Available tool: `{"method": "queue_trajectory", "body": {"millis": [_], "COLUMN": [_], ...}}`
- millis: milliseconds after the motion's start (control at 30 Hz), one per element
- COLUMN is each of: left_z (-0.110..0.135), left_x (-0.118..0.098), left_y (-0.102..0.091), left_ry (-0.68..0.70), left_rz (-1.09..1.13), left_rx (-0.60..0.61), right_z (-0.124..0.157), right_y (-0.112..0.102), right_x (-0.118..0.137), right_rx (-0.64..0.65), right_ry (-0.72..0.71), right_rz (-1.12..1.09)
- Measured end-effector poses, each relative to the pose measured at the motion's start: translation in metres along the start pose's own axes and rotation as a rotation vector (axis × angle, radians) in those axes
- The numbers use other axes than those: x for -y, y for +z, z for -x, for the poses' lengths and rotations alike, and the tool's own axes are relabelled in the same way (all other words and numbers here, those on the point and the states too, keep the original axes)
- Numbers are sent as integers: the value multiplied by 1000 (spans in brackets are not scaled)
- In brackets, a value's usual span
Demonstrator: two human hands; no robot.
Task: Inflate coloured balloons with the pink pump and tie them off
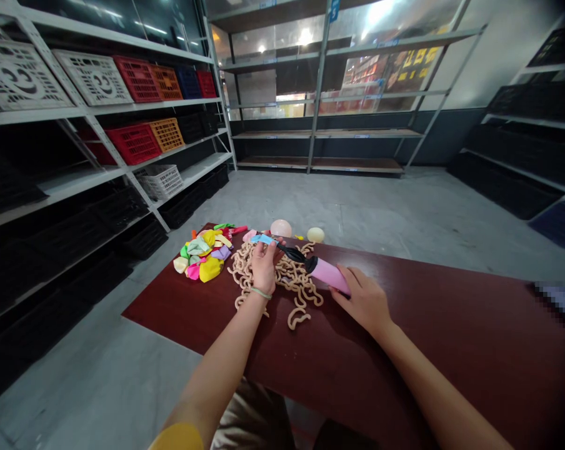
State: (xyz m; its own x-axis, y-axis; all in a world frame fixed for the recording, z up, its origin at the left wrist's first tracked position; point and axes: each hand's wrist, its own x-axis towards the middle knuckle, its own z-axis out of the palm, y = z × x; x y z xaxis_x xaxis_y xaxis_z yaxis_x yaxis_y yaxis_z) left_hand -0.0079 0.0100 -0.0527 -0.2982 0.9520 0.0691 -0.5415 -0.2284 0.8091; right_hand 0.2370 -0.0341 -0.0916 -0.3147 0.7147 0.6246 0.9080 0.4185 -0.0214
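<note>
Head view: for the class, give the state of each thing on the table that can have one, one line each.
left hand: pinching a blue strip
right hand: closed on the pink hand pump
pink hand pump: held, tilted
tan long balloons: inflated, tangled
pale pink balloon: inflated
pale yellow balloon: inflated
coloured balloons: deflated, heaped

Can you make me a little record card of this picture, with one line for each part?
Left hand: pinches a light blue balloon by a black nozzle
Right hand: touches a pink balloon pump
Under the hands: long tan balloons
Beside them: colourful flat balloons
Blown up: a pink balloon, a pale yellow balloon
Table: dark red
Around: metal shelves holding plastic crates
</note>
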Motion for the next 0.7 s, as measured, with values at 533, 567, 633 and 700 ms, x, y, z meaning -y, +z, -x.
{"method": "queue_trajectory", "body": {"millis": [533,567,633,700], "left_z": [1,1,1,2], "left_x": [8,9,9,10], "left_y": [0,0,0,1], "left_ry": [-3,-5,-9,-20], "left_rz": [-97,-97,-96,-102], "left_rx": [13,21,39,52], "right_z": [1,1,0,0], "right_y": [0,0,-1,-2], "right_x": [0,0,1,2], "right_rx": [-5,-3,3,5], "right_ry": [8,11,15,18], "right_rz": [-15,-21,-27,-27]}}
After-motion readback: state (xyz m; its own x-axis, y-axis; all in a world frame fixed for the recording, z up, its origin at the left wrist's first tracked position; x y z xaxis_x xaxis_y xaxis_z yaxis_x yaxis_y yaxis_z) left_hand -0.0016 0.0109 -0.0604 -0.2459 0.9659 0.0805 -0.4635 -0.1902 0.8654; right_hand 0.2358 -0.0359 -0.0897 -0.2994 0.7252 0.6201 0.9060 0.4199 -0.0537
